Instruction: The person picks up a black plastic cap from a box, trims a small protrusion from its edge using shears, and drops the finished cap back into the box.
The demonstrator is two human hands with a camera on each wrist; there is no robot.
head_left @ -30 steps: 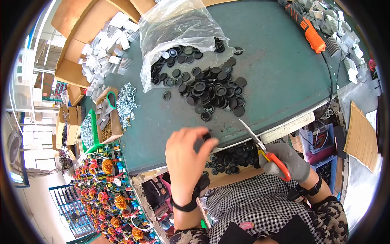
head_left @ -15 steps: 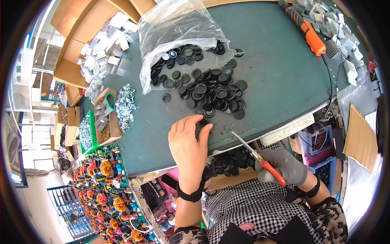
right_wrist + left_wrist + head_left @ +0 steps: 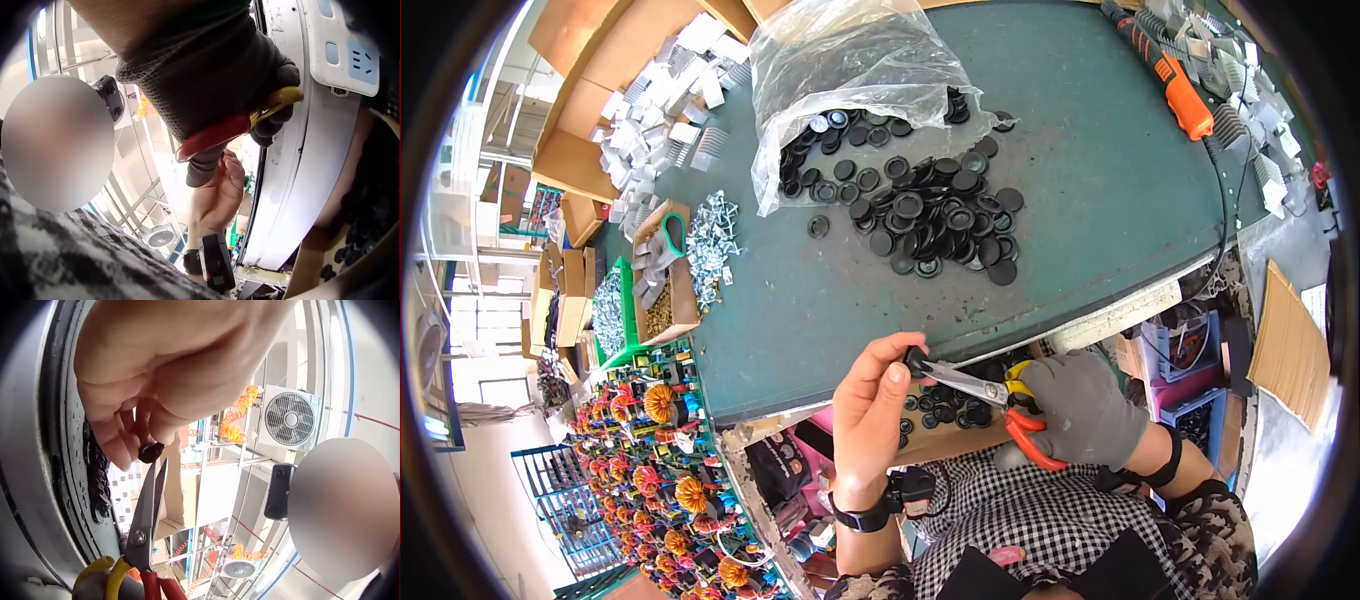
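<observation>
My bare left hand (image 3: 878,400) pinches one small black round cap (image 3: 916,362) between thumb and fingers, just off the table's front edge. The same cap (image 3: 150,452) shows in the left wrist view at my fingertips. My gloved right hand (image 3: 1080,410) grips the red and yellow handles of a pair of scissors (image 3: 985,388), and the blade tips touch the cap. In the left wrist view the scissors (image 3: 147,519) reach up to the cap. The right wrist view shows the glove (image 3: 212,87) curled round the handles.
A heap of black caps (image 3: 920,215) spills from a clear plastic bag (image 3: 850,70) on the green table (image 3: 1090,170). A cardboard box of caps (image 3: 960,410) sits below the table edge. An orange tool (image 3: 1175,85), metal heat sinks (image 3: 660,110) and boxes of parts (image 3: 665,290) lie around.
My left hand lifted a cap from the table edge and drew back toward me. My right hand swung the scissors leftward until the blades met the cap.
</observation>
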